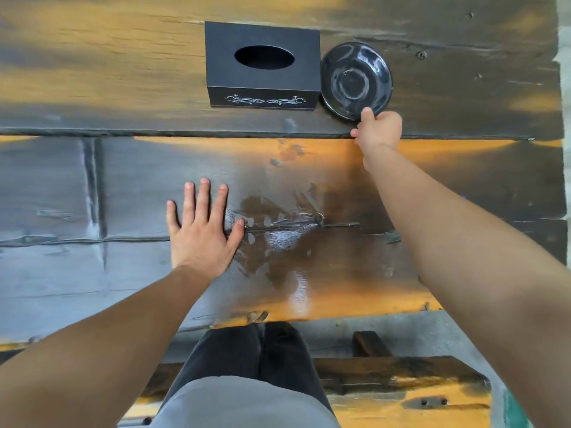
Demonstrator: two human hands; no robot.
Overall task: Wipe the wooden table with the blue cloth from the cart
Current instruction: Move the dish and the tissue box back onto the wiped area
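The wooden table point(463, 186) fills the view, dark planks with orange light patches. A wet, shiny smear point(284, 236) lies on the near plank at centre. My left hand point(200, 230) rests flat on the table, fingers spread, just left of the smear. My right hand point(378, 131) reaches to the far plank and pinches the near rim of a black glossy dish point(355, 78). No blue cloth and no cart are in view.
A black tissue box point(262, 66) with an oval slot stands on the far plank, touching the dish's left side. A wooden bench point(401, 375) lies below the table's near edge, next to my legs. The table's right edge runs along the frame's right side.
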